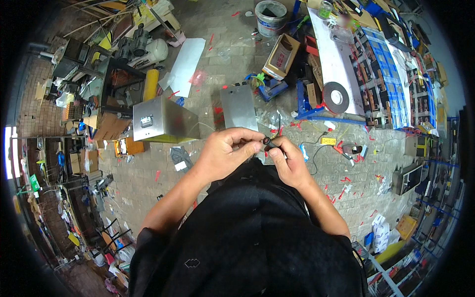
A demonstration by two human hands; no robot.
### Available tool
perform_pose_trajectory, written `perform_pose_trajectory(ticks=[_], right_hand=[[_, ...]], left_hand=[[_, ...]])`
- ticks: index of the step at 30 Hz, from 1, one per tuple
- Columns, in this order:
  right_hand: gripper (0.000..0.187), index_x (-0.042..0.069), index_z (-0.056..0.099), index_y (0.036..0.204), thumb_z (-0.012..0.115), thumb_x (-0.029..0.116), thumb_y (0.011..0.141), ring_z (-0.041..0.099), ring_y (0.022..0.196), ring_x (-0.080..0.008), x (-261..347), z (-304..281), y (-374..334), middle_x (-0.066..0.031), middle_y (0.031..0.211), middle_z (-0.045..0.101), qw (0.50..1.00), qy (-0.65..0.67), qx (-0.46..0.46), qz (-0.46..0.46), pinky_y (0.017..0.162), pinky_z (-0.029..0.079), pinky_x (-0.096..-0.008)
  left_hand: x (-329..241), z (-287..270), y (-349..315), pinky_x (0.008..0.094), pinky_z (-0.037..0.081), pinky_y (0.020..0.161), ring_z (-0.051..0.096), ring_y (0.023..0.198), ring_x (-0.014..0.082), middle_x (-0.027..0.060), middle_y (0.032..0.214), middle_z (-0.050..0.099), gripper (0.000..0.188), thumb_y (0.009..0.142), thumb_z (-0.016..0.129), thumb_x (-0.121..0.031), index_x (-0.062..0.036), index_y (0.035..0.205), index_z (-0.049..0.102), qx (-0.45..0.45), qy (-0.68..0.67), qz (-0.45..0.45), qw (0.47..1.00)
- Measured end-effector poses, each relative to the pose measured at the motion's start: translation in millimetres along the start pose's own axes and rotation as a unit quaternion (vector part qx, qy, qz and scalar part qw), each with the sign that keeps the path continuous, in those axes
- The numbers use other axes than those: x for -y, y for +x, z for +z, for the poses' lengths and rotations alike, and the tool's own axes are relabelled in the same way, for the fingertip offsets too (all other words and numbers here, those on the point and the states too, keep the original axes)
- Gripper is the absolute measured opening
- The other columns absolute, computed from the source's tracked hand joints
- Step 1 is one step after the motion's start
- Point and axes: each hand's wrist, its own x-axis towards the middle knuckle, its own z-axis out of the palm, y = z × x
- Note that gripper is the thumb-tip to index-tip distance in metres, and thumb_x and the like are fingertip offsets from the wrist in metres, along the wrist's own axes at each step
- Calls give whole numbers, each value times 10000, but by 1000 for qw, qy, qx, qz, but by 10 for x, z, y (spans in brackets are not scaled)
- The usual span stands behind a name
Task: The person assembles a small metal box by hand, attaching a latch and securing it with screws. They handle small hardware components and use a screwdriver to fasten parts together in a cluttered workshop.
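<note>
In front of my body, my two hands meet at a small black part [267,141] with a round end, too small to name exactly. My left hand [220,154] is closed in a pinch, thumb and forefinger at the part's left side. My right hand [291,161] has its fingers curled round the part from the right. A thin black cable [280,120] rises from beside the right fingers. Just beyond the hands lies a metal panel [238,106] on the floor, with a brushed metal box [163,120] to its left.
Red scraps litter the paved floor. A yellow power strip [328,141] and cords lie at right, near a blue-framed workbench bearing a black tape roll [336,97]. An open cardboard box [282,57] and a bucket [271,19] stand farther off. Cluttered shelves line both sides.
</note>
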Motion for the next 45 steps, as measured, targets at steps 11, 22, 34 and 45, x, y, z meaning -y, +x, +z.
perform_pose_trajectory(ticks=[11, 22, 34, 45], right_hand=[[229, 63, 572, 792, 623, 260, 899, 634, 652, -390, 44, 52, -82, -152, 712, 614, 973, -191, 84, -95, 572, 503, -492], [288, 64, 578, 807, 570, 298, 974, 619, 617, -422, 76, 15, -315, -182, 647, 609, 972, -143, 175, -63, 554, 478, -533], [325, 32, 589, 805, 551, 299, 987, 615, 682, -463, -31, 121, -346, -230, 698, 616, 975, -52, 210, -40, 608, 474, -552], [319, 33, 617, 833, 541, 307, 976, 634, 740, -460, 21, 84, -332, -230, 766, 647, 966, -81, 245, -4, 659, 492, -557]], left_hand=[[-333, -220, -106, 277, 545, 709, 672, 765, 102, 79, 861, 746, 154, 924, 702, -82, 9, 1042, 739, 154, 294, -22, 943], [-68, -28, -416, 408, 555, 764, 698, 877, 348, 137, 947, 721, 154, 914, 703, -154, -46, 1024, 702, 132, 299, 72, 942], [19, -24, -463, 422, 552, 781, 679, 907, 373, 143, 985, 688, 167, 922, 675, -111, -38, 1069, 648, 158, 321, 92, 929], [24, -24, -461, 418, 560, 774, 672, 909, 365, 142, 1021, 671, 186, 924, 668, -106, -36, 1094, 641, 178, 353, 138, 908]])
